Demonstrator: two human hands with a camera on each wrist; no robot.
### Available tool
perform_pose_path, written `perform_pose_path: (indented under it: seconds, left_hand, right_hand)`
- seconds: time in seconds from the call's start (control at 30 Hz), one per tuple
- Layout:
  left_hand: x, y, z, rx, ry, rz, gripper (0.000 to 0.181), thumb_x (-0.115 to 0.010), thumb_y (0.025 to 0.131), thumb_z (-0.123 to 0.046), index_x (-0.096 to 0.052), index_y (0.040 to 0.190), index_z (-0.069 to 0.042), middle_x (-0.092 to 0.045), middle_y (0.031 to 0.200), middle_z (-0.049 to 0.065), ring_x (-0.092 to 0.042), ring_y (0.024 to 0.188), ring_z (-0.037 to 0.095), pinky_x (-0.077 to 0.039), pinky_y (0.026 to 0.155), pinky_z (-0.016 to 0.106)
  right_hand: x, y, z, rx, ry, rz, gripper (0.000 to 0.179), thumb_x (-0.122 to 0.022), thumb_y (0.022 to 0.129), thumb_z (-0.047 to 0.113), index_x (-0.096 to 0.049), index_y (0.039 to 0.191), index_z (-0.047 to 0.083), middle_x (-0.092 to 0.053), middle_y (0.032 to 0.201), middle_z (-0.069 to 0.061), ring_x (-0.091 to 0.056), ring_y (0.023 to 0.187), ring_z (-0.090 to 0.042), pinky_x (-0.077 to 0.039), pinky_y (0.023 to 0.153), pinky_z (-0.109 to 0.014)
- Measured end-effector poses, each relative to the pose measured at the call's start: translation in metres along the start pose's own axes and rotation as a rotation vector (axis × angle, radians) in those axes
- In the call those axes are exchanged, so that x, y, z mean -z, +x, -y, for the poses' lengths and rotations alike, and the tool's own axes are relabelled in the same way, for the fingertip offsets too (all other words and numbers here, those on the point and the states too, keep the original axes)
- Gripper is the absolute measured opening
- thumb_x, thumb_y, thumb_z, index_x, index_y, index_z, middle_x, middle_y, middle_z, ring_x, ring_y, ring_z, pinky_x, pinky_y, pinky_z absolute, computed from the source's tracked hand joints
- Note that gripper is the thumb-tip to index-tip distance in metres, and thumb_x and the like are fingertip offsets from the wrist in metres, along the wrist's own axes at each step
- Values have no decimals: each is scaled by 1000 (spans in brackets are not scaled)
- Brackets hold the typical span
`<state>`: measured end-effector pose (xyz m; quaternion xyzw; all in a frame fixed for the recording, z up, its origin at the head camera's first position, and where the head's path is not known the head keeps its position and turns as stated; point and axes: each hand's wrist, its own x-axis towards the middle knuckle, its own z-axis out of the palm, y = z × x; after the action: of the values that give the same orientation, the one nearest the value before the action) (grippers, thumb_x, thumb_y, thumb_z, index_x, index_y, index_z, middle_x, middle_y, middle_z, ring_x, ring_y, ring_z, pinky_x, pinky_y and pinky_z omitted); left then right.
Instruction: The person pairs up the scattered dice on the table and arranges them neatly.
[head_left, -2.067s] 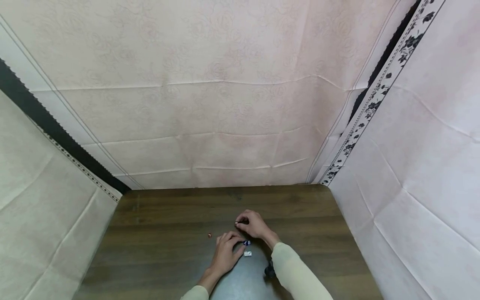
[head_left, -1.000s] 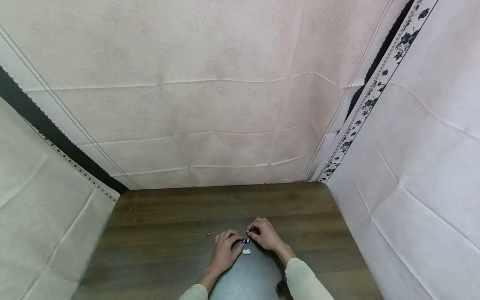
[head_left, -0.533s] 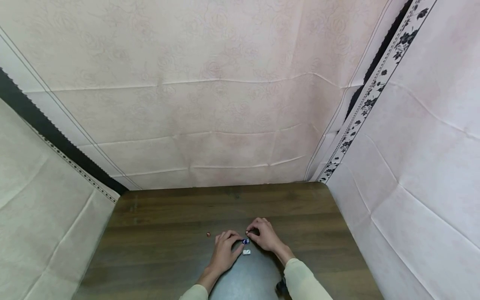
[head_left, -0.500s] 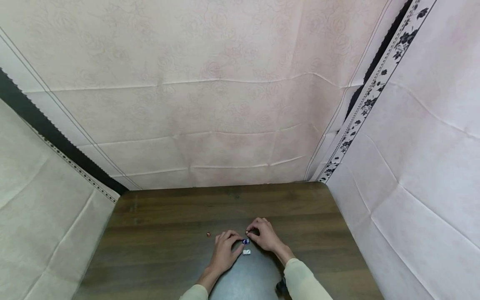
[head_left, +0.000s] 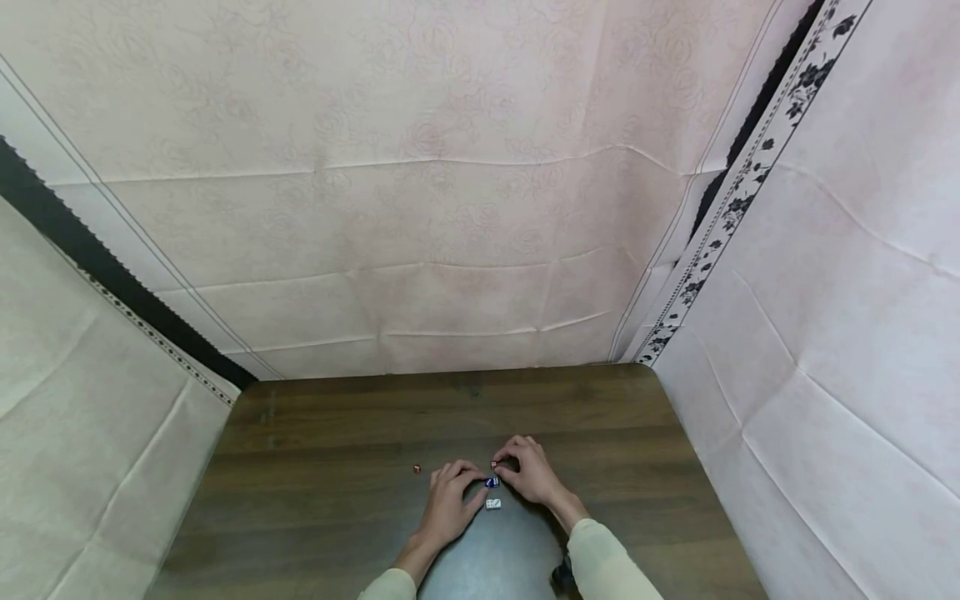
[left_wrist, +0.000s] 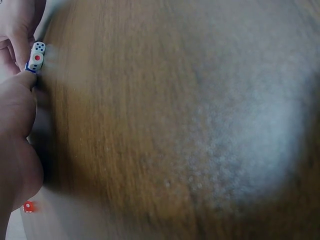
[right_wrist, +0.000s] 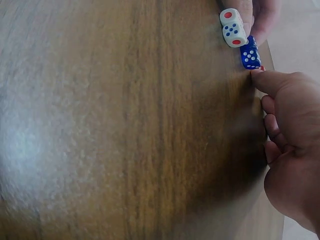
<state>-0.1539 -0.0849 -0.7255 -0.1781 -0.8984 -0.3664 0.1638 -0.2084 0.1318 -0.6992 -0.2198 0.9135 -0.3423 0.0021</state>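
My left hand (head_left: pixel 447 506) pinches a pair of blue dice (head_left: pixel 492 482) at their left end between thumb and fingertips. Close behind them my right hand (head_left: pixel 528 468) pinches a small red die (right_wrist: pixel 262 68), mostly covered by the thumb in the right wrist view. Two white dice (head_left: pixel 493 504) lie side by side in front of the blue ones, with red and blue pips showing in the right wrist view. A second red die (head_left: pixel 417 468) sits alone left of my left hand; the left wrist view shows this red die (left_wrist: pixel 28 206) low at the left.
The dice lie on a brown wood-grain table (head_left: pixel 337 433). Pale cloth (head_left: pixel 450 250) hangs behind it and at both sides. A dark object (head_left: pixel 562 575) shows beside the right sleeve.
Over the last two seconds my right hand has come right and nearer with its red die, stopping by the blue dice. Since about a second ago both hands have stayed nearly still.
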Motion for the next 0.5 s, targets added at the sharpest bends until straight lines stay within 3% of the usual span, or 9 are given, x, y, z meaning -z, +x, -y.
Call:
perform_pose_path:
  seconds: [0.2,0.37,0.5]
  left_hand:
    - [2,0,-2,16,1,29,18,-93,94,-17,-87,110,-14,-76,114,0,-71,109,20,-45,101,53]
    - [3,-1,-2,-6,11,15,20,-95,92,-16,-87,110,-13,-77,114,1,-71,108,20,-46,99,53]
    - [6,-1,-3,15,-20,12,21,-95,92,-16,-87,111,-14,-77,114,1,-72,109,19,-47,97,49]
  right_hand:
    - [-2,-1,-2,-22,22,-4,8,-84,103,18,-85,111,21,-73,114,4,-62,111,-18,-47,103,-48]
    - [-3,-2,-3,-20,20,0,8,-84,104,20,-85,112,22,-73,115,4,-62,112,-18,-48,104,-48]
    - [-2,-2,-4,-26,34,6,9,-83,105,20,-85,113,23,-73,116,4,-62,112,-17,-47,106,-48]
